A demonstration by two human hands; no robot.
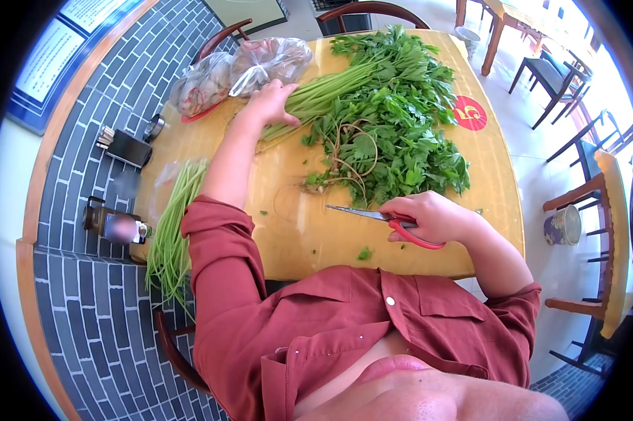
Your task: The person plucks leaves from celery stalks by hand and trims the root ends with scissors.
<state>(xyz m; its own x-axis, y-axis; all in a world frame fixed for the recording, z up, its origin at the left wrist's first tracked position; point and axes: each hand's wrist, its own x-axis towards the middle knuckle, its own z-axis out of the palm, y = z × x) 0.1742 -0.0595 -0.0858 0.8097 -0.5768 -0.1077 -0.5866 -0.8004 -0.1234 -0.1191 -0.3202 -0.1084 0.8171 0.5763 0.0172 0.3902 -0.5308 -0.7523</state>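
Along a grey brick wall (70, 210) runs the yellow-covered table (295, 245) where we work, its surface scattered with green scraps. Beyond its right side we see a pale tiled floor (516, 133), dark chairs (551, 77) and a patterned bucket (562, 226). A black chopstick holder (129, 146) stands by the wall, and two filled plastic bags (271, 63) sit at the far left corner.

Across the middle and far part of the table lies a big heap of leafy green vegetable (400, 105), its pale stalks pointing left toward us, its leaves to the right. A loop of brown twine (351, 156) rests on its near side. Separate green stalks (172, 231) lie along the left edge.

Our left hand (268, 105) reaches to the stalk ends, fingers and thumb spread wide; we cannot tell how firmly they press. Our right hand (429, 214) has its fingers curled around red-handled scissors (418, 239), blades pointing left, just beside the leaves.
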